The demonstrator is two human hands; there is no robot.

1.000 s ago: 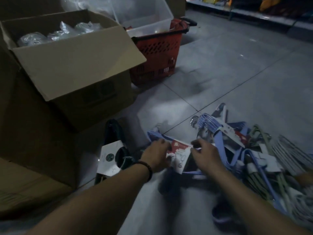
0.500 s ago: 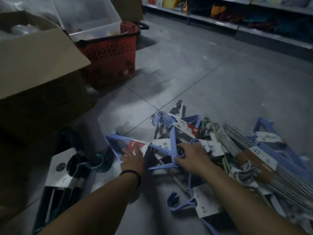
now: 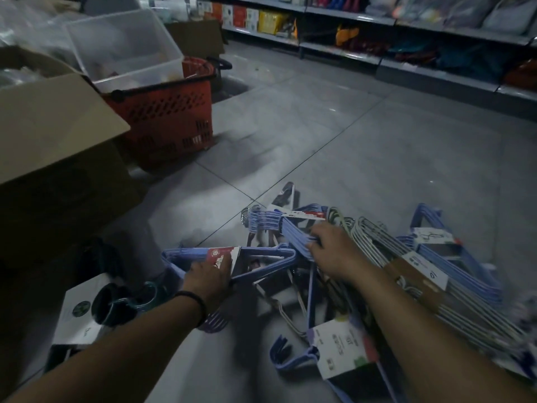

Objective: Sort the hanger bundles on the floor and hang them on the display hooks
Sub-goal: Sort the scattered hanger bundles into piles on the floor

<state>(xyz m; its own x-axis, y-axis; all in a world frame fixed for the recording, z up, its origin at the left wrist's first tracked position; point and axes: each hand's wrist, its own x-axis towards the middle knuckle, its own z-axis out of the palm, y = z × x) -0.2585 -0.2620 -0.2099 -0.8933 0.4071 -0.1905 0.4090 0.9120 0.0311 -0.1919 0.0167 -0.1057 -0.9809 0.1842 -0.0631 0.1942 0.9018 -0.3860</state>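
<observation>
Hangers in banded bundles are heaped on the grey tiled floor (image 3: 363,146), and that heap (image 3: 343,274) serves as the landmark here. At its left edge a blue hanger bundle (image 3: 261,255) with a red and white label is gripped by the left hand (image 3: 207,276), the fingers wrapped over the label end; a dark band is worn on that wrist. Near the middle of the heap a second blue bundle (image 3: 279,225), its metal hooks pointing away from the person, is clasped by the right hand (image 3: 334,248), the fingers curled around its arm. To the right of the heap's centre a white wire bundle (image 3: 386,248) with a brown card sleeve is seen lying on the pile, and more blue hangers (image 3: 430,216) are tilted up beyond it. On the near side of the heap a labelled blue bundle (image 3: 343,353) is lying flat. Left of the heap a dark green bundle (image 3: 116,301) with a white card is placed on the floor. Further left, well apart from the heap, a cardboard box (image 3: 52,135) and a red shopping basket (image 3: 171,117) are stood, a clear plastic tub (image 3: 122,45) being carried in the basket. Beyond the heap, stocked shelves (image 3: 406,39) are lined along the far wall.
</observation>
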